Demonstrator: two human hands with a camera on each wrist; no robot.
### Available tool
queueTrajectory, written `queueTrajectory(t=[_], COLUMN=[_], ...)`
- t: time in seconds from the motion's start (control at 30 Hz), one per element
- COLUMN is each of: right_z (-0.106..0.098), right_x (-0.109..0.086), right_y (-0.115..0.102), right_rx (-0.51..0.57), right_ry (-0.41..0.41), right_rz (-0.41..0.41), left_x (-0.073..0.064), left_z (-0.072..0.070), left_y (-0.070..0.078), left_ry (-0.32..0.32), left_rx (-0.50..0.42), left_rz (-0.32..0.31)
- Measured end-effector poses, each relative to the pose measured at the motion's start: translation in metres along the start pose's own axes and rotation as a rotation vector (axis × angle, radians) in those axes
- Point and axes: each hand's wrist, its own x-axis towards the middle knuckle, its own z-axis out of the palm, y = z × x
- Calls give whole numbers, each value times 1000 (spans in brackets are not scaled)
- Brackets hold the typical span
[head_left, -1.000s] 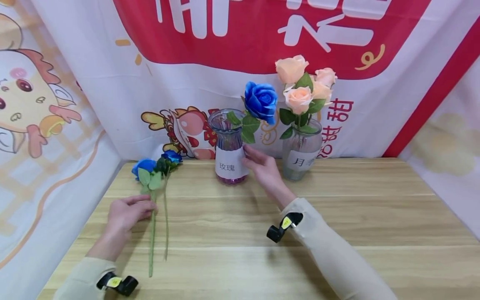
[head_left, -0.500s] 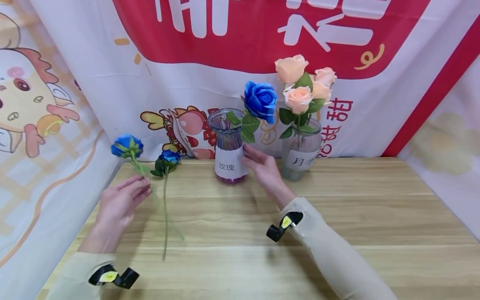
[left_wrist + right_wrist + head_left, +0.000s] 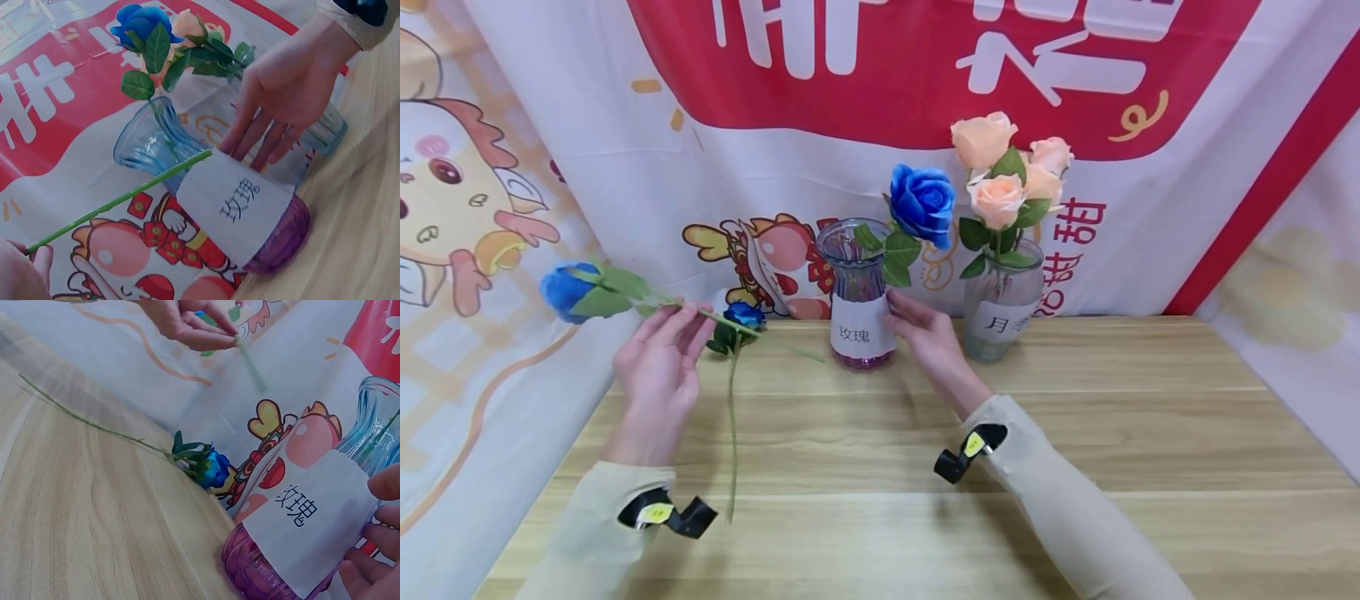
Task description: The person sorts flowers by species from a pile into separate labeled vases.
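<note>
My left hand pinches the green stem of a blue rose above the table's left side. Its bloom points left, and the stem slants across to the right in front of the labelled vase. That glass vase, bluish on top and purple at its base, stands upright with another blue rose in it. Against the vase's right side rest the fairly straight fingers of my right hand; in the right wrist view part of this hand is cut off.
A third blue rose lies on the wooden table, its bloom near the back edge. Right of the labelled vase, a clear vase holds several peach roses. A printed cloth hangs behind.
My left hand has lifted a blue rose off the table. The flower has turned from lying lengthwise to bloom left, stem right. My right hand and both vases stay in place.
</note>
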Motion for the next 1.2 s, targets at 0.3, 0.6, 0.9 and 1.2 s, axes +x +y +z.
queueTrajectory(t=[0.3, 0.6, 0.9, 1.2], right_z=[0, 1, 0, 0], right_x=[0, -1, -3, -3], right_y=[1, -2, -2, -2], right_rx=[0, -4, -2, 6], right_ry=[-4, 2, 3, -2], right_rz=[-5, -5, 3, 4], left_x=[0, -3, -2, 0], left_z=[25, 48, 74, 99], left_y=[-5, -2, -16, -36], left_ry=[48, 59, 39, 11], left_rx=[-215, -313, -289, -183], left_rz=[109, 163, 256, 372])
